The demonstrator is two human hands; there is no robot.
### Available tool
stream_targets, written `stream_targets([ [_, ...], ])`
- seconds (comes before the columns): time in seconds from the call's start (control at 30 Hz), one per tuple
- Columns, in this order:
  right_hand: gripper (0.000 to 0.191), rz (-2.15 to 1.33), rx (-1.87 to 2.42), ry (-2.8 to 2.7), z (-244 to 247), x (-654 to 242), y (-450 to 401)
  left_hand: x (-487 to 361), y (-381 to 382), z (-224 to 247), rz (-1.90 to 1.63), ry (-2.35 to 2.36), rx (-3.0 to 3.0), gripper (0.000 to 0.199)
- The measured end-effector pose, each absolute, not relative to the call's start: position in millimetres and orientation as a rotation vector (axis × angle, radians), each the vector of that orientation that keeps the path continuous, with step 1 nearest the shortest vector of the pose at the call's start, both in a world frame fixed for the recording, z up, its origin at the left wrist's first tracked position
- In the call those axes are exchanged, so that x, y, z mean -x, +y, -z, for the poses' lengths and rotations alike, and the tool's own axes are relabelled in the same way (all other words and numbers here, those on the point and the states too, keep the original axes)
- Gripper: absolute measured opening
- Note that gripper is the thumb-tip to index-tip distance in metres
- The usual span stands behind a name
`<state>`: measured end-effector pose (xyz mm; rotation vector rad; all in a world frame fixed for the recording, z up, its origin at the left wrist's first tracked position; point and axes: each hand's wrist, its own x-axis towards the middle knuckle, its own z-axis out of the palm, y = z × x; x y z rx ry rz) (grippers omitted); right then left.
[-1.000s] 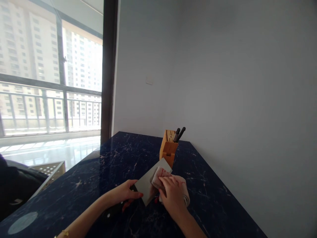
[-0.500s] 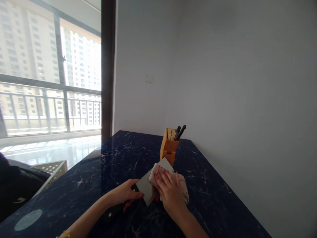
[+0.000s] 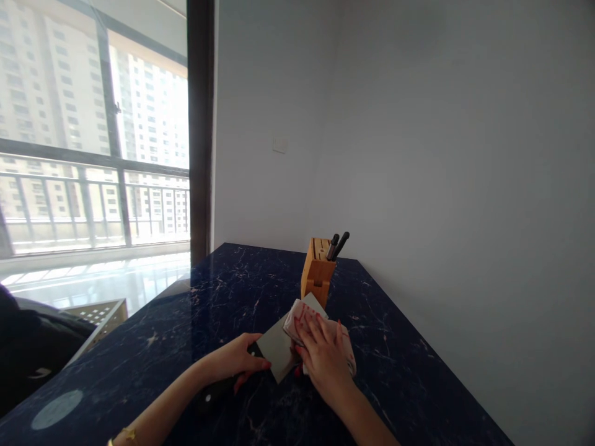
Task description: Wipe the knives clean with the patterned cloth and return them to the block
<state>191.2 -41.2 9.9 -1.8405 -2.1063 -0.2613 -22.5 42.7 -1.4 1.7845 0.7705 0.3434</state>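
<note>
My left hand (image 3: 235,359) is shut around the black handle (image 3: 218,391) of a broad-bladed cleaver, holding it low over the counter. Its wide steel blade (image 3: 277,350) angles away from me toward the knife block. My right hand (image 3: 324,362) lies over a white cloth with a red pattern (image 3: 348,358), fingers spread, pressing the folded cloth onto the blade. The cloth and hand hide the blade's middle, while its far corner shows beyond them.
A wooden knife block (image 3: 317,272) holding dark-handled knives stands just beyond the blade, on a dark blue-veined marble counter (image 3: 400,378). A wall runs along the right. A dark object (image 3: 28,347) and a perforated metal panel (image 3: 100,313) sit beyond the counter's left edge.
My right hand has pushed the cloth farther along the blade, away from me, and its fingers have spread flatter. The cleaver and my left hand have barely moved.
</note>
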Motion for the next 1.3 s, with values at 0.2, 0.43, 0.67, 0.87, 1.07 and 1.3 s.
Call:
stream_targets([
  [0.2, 0.049, 0.188, 1.807, -2.173, -9, -185, -44, 23, 42, 3, -0.343, 0.778, -1.768, 0.039],
  [0.43, 0.052, 0.124, 1.776, -2.246, -13, -174, -49, 23, 40, -2, -0.347, 0.747, -1.741, 0.037],
  [0.67, 0.049, 0.082, 1.699, -2.330, -19, -165, -54, 22, 41, -2, -0.354, 0.712, -1.754, 0.036],
  [0.87, 0.051, 0.082, 1.655, -2.356, -16, -160, -54, 20, 42, 1, -0.381, 0.721, -1.778, 0.039],
  [1.07, 0.051, 0.099, 1.654, -2.368, -14, -159, -53, 19, 42, 1, -0.379, 0.706, -1.766, 0.040],
  [1.3, 0.057, 0.152, 1.636, -2.368, -7, -154, -52, 19, 40, -1, -0.385, 0.726, -1.778, 0.038],
])
